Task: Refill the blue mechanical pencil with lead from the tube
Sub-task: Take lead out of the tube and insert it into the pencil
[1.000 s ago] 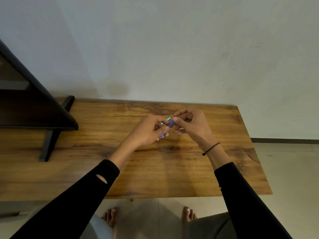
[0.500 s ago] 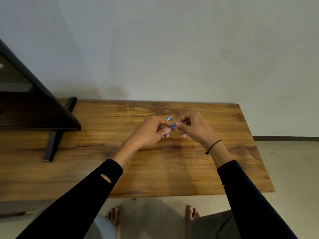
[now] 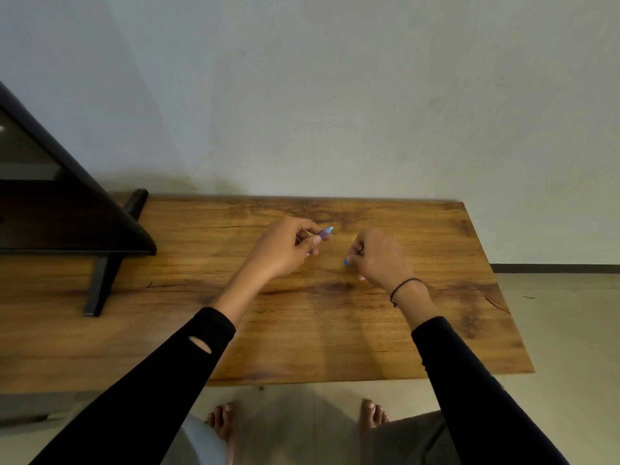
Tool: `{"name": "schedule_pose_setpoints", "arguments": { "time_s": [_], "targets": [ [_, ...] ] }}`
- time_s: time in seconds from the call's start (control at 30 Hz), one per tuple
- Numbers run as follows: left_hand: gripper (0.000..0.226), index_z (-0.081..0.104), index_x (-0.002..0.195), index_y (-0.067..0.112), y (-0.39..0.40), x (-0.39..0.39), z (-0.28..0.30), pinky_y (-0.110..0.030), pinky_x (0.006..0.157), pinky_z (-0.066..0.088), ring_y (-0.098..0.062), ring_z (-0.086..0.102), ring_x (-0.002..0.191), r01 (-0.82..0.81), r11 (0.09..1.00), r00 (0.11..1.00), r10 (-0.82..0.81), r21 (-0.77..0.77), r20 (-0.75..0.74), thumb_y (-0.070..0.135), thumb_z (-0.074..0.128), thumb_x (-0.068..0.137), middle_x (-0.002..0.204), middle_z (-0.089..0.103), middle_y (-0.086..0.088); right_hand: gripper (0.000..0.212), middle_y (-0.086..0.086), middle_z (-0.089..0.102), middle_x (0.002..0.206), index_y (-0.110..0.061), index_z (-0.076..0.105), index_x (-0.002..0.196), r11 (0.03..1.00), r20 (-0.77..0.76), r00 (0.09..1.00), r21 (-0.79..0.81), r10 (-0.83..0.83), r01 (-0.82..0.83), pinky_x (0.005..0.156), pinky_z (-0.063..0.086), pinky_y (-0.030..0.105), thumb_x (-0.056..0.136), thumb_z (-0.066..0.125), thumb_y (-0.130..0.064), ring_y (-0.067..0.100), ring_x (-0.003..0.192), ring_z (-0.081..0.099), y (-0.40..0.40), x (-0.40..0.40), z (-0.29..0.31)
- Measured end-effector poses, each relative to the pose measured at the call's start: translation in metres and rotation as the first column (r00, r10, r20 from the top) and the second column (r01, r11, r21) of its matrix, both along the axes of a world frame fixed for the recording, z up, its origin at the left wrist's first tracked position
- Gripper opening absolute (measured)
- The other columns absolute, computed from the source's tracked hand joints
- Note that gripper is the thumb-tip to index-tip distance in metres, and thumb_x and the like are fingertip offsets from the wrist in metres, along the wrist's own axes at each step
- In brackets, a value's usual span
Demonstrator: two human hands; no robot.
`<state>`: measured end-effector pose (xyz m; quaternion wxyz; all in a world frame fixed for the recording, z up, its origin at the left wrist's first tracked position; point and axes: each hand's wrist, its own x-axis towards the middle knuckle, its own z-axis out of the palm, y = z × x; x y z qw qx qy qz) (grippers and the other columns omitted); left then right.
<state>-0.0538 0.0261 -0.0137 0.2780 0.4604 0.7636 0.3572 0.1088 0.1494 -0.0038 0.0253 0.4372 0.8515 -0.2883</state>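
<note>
Pencil and small blue part held apart, one in each hand

Left hand (image 3: 285, 250), frame centre, pinches the blue mechanical pencil (image 3: 324, 233), its pale end pointing right above the brown wooden tabletop (image 3: 335, 317); right hand (image 3: 382, 256), just right of centre, is curled around a small blue piece (image 3: 346, 261), probably the cap or the lead tube, too hidden to name; judged step: opening for loading; keep the pencil's open end raised and steady; feed lead slowly and straight, since thin lead likely snaps under side pressure.
</note>
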Motion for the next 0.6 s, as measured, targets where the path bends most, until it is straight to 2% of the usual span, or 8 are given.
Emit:
{"name": "schedule_pose_setpoints", "arguments": {
  "time_s": [0.13,0.17,0.23,0.3,0.37,0.4,0.47,0.6],
  "targets": [
    [0.016,0.08,0.111,0.036,0.0,0.001,0.002,-0.05,0.081,0.066,0.002,0.067,0.068,0.023,0.999,1.0,-0.022,0.036,-0.021,0.029,0.067,0.105,0.075,0.076,0.017,0.005,0.01,0.075,0.099,-0.013,0.072,0.093,0.991,0.066,0.994,0.107,-0.082,0.074,0.074,0.049,0.035,0.095,0.075,-0.011,0.034,0.097,0.072,-0.003,-0.003,-0.004],
    [0.015,0.079,0.111,0.036,0.0,0.002,0.003,-0.052,0.081,0.066,0.001,0.067,0.069,0.028,0.998,1.0,-0.028,0.05,-0.008,0.029,0.068,0.105,0.075,0.075,0.018,0.006,0.01,0.076,0.095,-0.012,0.071,0.091,0.991,0.028,0.995,0.097,-0.1,0.097,0.075,0.052,0.036,0.096,0.075,-0.011,0.033,0.095,0.074,-0.002,-0.002,-0.004],
    [0.015,0.079,0.11,0.038,0.0,0.002,0.009,-0.053,0.079,0.067,0.0,0.069,0.073,0.029,0.994,0.999,-0.034,0.106,0.041,0.028,0.07,0.103,0.075,0.075,0.02,0.015,0.009,0.077,0.082,-0.007,0.073,0.088,0.978,-0.244,0.947,-0.041,-0.209,0.205,0.076,0.062,0.041,0.099,0.073,-0.017,0.031,0.083,0.077,-0.003,-0.002,0.0],
    [0.014,0.082,0.11,0.036,0.001,0.006,0.017,-0.049,0.072,0.068,-0.004,0.07,0.074,0.015,0.98,0.993,-0.038,0.196,0.115,0.029,0.074,0.101,0.082,0.08,0.016,0.038,0.013,0.078,0.084,0.003,0.074,0.098,0.849,-0.552,0.667,-0.463,-0.5,0.253,0.077,0.067,0.043,0.106,0.065,-0.034,0.029,0.08,0.076,-0.006,-0.005,0.01],
    [0.016,0.085,0.113,0.027,0.002,0.014,0.026,-0.04,0.062,0.068,-0.006,0.07,0.074,-0.001,0.957,0.98,-0.056,0.29,0.189,0.026,0.079,0.098,0.095,0.084,0.006,0.064,0.022,0.078,0.108,0.004,0.068,0.122,0.513,-0.499,0.325,-0.857,-0.803,-0.048,0.093,0.065,0.049,0.108,0.049,-0.056,0.031,0.1,0.077,-0.011,-0.008,0.022],
    [0.019,0.085,0.115,0.024,0.002,0.018,0.03,-0.036,0.061,0.067,-0.006,0.071,0.076,0.004,0.946,0.978,-0.072,0.325,0.198,0.024,0.081,0.097,0.097,0.084,0.006,0.074,0.026,0.075,0.123,0.001,0.063,0.134,0.371,-0.421,0.245,-0.901,-0.873,-0.225,0.102,0.06,0.054,0.106,0.042,-0.064,0.034,0.115,0.074,-0.013,-0.009,0.026],
    [0.021,0.086,0.116,0.022,0.001,0.025,0.038,-0.034,0.069,0.066,-0.007,0.071,0.079,0.042,0.921,0.988,-0.096,0.387,0.122,0.023,0.083,0.095,0.091,0.079,0.014,0.086,0.03,0.066,0.141,-0.005,0.053,0.149,0.263,-0.369,0.173,-0.857,-0.913,-0.444,0.109,0.053,0.06,0.103,0.031,-0.074,0.041,0.134,0.065,-0.017,-0.011,0.031],
    [0.021,0.087,0.111,0.023,-0.002,0.03,0.049,-0.05,0.078,0.064,-0.018,0.07,0.084,0.071,0.902,0.996,-0.088,0.427,0.022,0.017,0.086,0.091,0.092,0.076,0.004,0.096,0.033,0.06,0.148,-0.007,0.044,0.156,0.27,-0.389,0.117,-0.797,-0.914,-0.54,0.12,0.043,0.058,0.1,0.023,-0.081,0.044,0.141,0.059,-0.026,-0.016,0.039]
  ]
}}
